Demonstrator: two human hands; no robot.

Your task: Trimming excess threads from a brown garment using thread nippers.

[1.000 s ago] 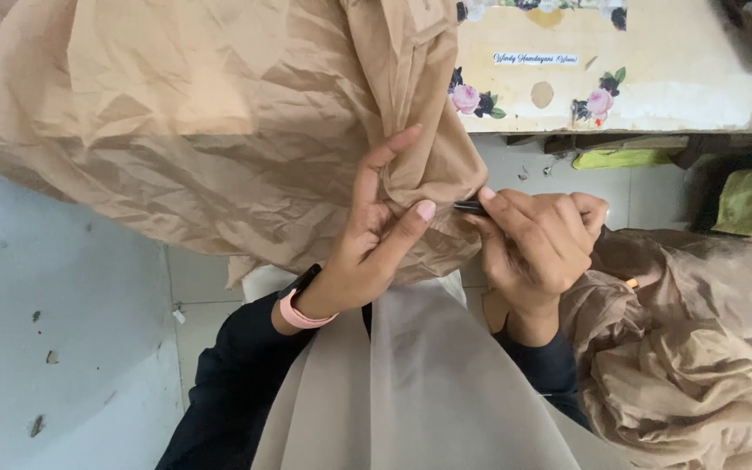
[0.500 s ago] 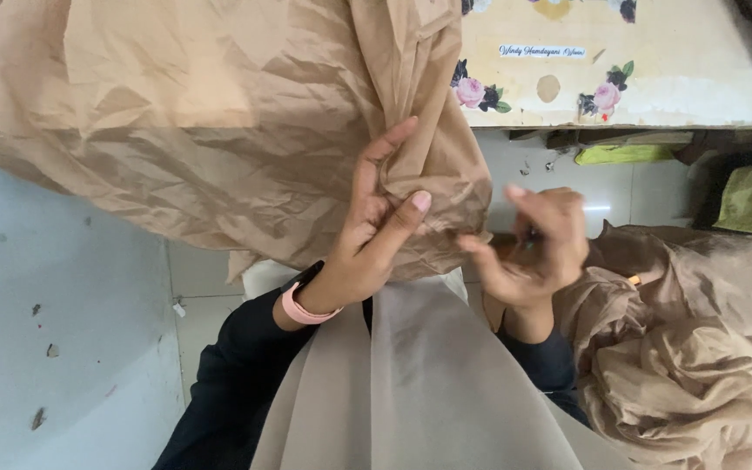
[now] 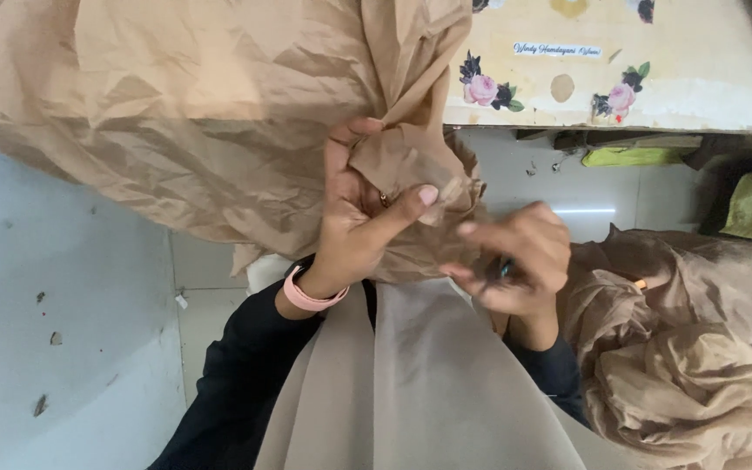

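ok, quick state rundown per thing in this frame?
left hand: gripping a bunched fold of the tan fabric
right hand: closed on a small dark tool, kind unclear
tan fabric: crumpled, held up
fabric pile: heaped, loose, untouched
pink wristband: on the left wrist

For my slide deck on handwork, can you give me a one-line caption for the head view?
Left hand pinches crumpled tan fabric while right hand grips a small dark tool beside it.

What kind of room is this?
Probably a sewing or tailoring workroom: the hands work on crumpled tan fabric, more fabric is piled nearby, and a worktable stands behind.
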